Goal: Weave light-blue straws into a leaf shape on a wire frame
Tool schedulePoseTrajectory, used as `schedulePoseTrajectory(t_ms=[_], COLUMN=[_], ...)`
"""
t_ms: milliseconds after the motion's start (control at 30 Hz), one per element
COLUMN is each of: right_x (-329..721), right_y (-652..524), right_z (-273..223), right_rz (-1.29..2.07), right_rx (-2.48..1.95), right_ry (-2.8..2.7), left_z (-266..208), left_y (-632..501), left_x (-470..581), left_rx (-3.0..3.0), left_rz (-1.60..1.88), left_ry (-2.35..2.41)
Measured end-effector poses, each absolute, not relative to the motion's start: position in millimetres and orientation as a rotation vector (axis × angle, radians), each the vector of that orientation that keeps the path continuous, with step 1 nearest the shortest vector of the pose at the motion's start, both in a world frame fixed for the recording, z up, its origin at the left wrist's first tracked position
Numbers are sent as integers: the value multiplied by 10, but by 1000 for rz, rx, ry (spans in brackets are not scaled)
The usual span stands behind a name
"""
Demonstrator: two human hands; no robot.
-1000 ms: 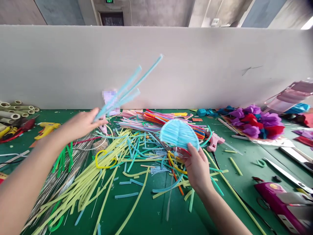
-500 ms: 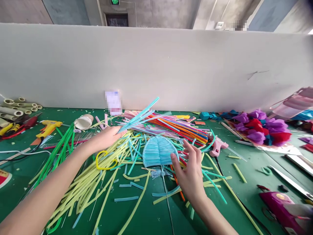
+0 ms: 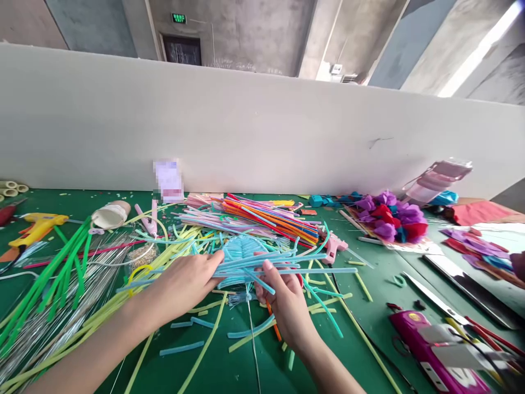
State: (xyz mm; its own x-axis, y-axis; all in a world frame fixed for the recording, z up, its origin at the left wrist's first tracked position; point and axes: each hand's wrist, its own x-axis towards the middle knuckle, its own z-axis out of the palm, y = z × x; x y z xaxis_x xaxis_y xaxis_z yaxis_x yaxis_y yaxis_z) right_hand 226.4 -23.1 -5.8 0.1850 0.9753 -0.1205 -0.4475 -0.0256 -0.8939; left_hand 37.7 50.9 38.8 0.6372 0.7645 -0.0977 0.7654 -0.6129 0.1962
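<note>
A bunch of light blue pipe cleaners (image 3: 241,268) lies crosswise between my two hands. My left hand (image 3: 194,276) is closed round its left end. At the other side my right hand (image 3: 285,298) grips some of the stems, thumb on top and fingers curled beneath. Just behind the bunch is a blue leaf-shaped piece (image 3: 241,247) made of pipe cleaners, partly covered by the stems. Its long wire stem (image 3: 253,342) runs toward me over the green table (image 3: 221,366). Short cut blue pieces (image 3: 180,348) are scattered in front of my left hand.
Multicoloured pipe cleaners (image 3: 279,219) are piled behind. Left are green stems (image 3: 65,268), bare wires and a yellow glue gun (image 3: 39,227). Right are a pink glue gun (image 3: 335,245), scissors (image 3: 435,298), a magenta device (image 3: 422,345) and felt flowers (image 3: 389,216). Another person's hand (image 3: 519,265) shows far right.
My left hand has brought the blue bunch down toward me from the back pile. The open right hand has closed on the stems. The view has turned right.
</note>
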Motion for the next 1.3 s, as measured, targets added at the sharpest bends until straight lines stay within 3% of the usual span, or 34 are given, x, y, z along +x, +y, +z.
schedulePoseTrajectory(t_ms=[433, 700, 900, 1300], right_x=[2204, 2596, 2744, 2776], right_y=[-250, -109, -135, -106], right_z=[-73, -81, -38, -141], right_rz=[1665, 999, 505, 267], right_rx=[-1052, -1389, -1561, -1659], right_ry=[-792, -1208, -1973, -2051], left_z=[200, 513, 576, 490], left_y=[500, 824, 924, 984], left_x=[554, 95, -115, -86], left_rx=[2849, 2626, 2522, 2489], left_rz=[-12, 19, 43, -31], left_ry=[1591, 2081, 2194, 2103])
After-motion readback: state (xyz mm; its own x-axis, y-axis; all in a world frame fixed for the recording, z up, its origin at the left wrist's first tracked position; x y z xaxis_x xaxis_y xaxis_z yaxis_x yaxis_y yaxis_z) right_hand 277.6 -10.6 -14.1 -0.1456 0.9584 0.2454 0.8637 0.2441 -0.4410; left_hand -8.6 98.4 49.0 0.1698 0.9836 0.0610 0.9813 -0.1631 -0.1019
